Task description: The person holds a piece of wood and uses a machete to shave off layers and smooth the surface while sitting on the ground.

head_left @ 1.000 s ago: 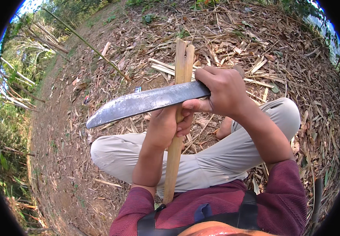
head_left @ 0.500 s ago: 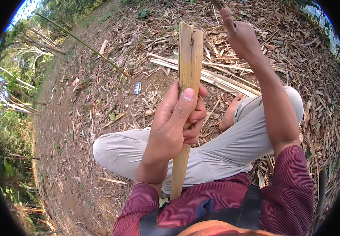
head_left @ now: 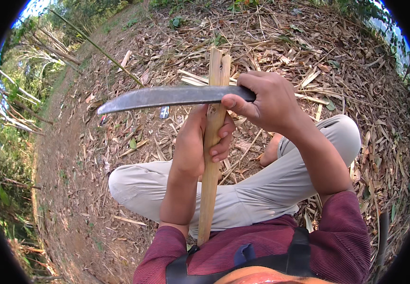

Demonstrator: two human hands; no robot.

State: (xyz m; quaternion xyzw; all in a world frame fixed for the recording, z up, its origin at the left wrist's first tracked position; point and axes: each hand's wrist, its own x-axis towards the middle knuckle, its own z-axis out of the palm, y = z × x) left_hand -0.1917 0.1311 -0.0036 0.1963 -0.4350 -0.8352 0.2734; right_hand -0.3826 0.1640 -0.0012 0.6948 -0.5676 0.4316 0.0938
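Note:
A split bamboo strip [head_left: 208,189], yellowish with a crack at its far end, stands between my lap and the ground ahead. Around its upper half my left hand [head_left: 196,142] is closed, thumb side toward the blade. My right hand [head_left: 272,101] grips a machete [head_left: 167,96] near the base of its dark, slightly curved blade; the handle is hidden in the fist. The blade lies crosswise over the bamboo, just above my left hand, its tip pointing left. Whether its edge bites into the bamboo I cannot tell.
Pale split strips [head_left: 193,78] lie on the leaf-littered ground beyond the bamboo. My crossed legs [head_left: 266,189] in light trousers are below my hands. A small blue-and-white wrapper [head_left: 164,112] lies left of the bamboo. A thin green stalk [head_left: 96,46] slants at the upper left.
My right hand has come down and left from the upper right, bringing the machete across the bamboo. My left hand and the bamboo have shifted slightly left, and the bamboo's far end sits lower.

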